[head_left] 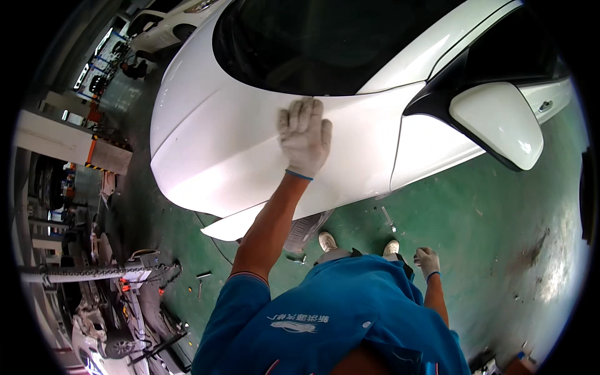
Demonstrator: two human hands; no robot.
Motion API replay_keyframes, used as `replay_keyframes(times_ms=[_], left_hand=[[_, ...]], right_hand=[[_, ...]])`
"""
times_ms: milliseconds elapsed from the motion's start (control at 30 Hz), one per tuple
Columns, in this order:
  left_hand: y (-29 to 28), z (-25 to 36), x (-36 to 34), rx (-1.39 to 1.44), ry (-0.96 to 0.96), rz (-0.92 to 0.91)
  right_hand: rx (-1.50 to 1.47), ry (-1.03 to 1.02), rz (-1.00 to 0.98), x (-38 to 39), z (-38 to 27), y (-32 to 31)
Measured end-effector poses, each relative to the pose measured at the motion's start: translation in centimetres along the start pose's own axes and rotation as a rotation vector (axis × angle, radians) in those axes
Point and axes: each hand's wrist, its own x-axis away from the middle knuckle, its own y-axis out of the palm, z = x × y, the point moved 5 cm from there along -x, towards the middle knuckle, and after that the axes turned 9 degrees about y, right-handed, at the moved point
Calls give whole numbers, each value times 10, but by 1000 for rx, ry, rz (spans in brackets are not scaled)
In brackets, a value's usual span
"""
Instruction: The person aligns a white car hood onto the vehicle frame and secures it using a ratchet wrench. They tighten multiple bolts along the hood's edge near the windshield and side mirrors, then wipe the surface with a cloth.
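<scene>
Pressing flat under left hand (304, 139) fingers (306, 112): white fender (225, 144).

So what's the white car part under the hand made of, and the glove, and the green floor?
The white car panel looks like painted metal with a glossy finish: it shows soft bright reflections. The glove on the left hand seems to be knitted cotton-like fabric, pale and matt, with a blue cuff edge. The green floor looks like coated concrete, worn and stained dark in patches.
</scene>
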Motion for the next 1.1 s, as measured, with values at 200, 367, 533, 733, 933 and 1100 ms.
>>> replay_keyframes(times_ms=[200,367,533,733,933,1100], left_hand=[[20,-13,-25,64,-195,-217],[2,-5,-3,88,-329,-281],[-6,13,23,-11,-349,-283],[-7,11,16,-27,-357,-208],[-18,-8,7,28,-282,-258],[5,-49,-17,217,-288,-374]], right_hand=[[195,-33,28,-44,-32,-78],[-2,91,-118,-85,-8,-120],[-150,262,-133,-103,42,-158],[-143,433,-20,-78,71,-166],[-22,466,-15,-69,37,-148],[-18,284,-43,-87,-11,-146]])
